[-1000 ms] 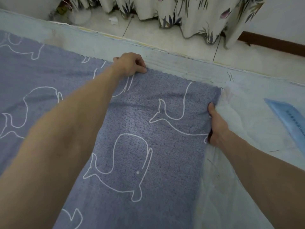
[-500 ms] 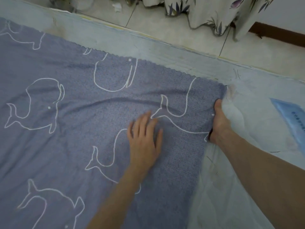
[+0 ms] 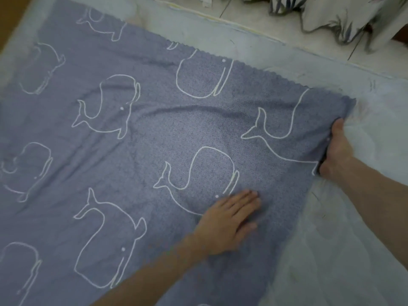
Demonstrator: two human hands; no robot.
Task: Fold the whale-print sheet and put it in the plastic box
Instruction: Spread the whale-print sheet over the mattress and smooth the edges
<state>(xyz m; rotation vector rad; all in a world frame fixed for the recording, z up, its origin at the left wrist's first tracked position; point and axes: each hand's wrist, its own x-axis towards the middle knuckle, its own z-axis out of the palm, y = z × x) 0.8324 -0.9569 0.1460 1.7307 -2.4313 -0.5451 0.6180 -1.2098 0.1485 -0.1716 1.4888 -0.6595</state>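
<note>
The whale-print sheet (image 3: 154, 151), grey-blue with white whale outlines, lies spread over a pale mattress and fills most of the view. A few shallow wrinkles run across its middle. My left hand (image 3: 229, 219) rests flat on the cloth, fingers together and pointing right, below a whale outline. My right hand (image 3: 335, 149) grips the sheet's right edge, thumb on top and fingers tucked under the fold. The scalloped far edge runs diagonally toward the right corner. No plastic box is in view.
The pale mattress cover (image 3: 353, 239) shows bare on the right and along the far edge. Beyond it is a tiled floor (image 3: 254, 21) and the hem of a floral curtain (image 3: 326, 16) at the top right.
My left hand let go of the far edge, came down onto the sheet and has slid toward me and to the right, pressing flat. My right hand keeps its grip on the right edge.
</note>
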